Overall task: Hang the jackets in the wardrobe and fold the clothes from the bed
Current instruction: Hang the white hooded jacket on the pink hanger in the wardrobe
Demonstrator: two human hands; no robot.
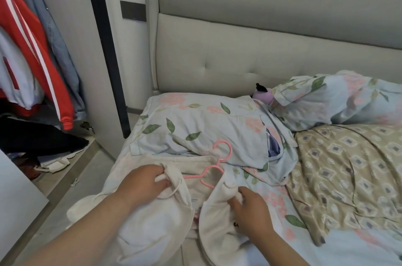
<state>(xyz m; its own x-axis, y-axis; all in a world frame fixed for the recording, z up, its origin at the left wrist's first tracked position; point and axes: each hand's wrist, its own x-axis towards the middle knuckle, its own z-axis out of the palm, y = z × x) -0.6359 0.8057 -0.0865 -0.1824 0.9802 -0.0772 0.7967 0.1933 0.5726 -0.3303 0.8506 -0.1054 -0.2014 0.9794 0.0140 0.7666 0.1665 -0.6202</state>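
Pinching the neckline edges of the cream jacket [152, 222], lying open on the bed [359, 250], with left hand [148, 181] and right hand [250, 205] both curled on the cloth, and likely best easing each shoulder evenly over the pink hanger [214, 170] before lifting.

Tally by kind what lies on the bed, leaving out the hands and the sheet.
floral pillows: 2
cream jacket: 1
pink hanger: 1
purple plush toy: 1
patterned blanket: 1
Total: 6
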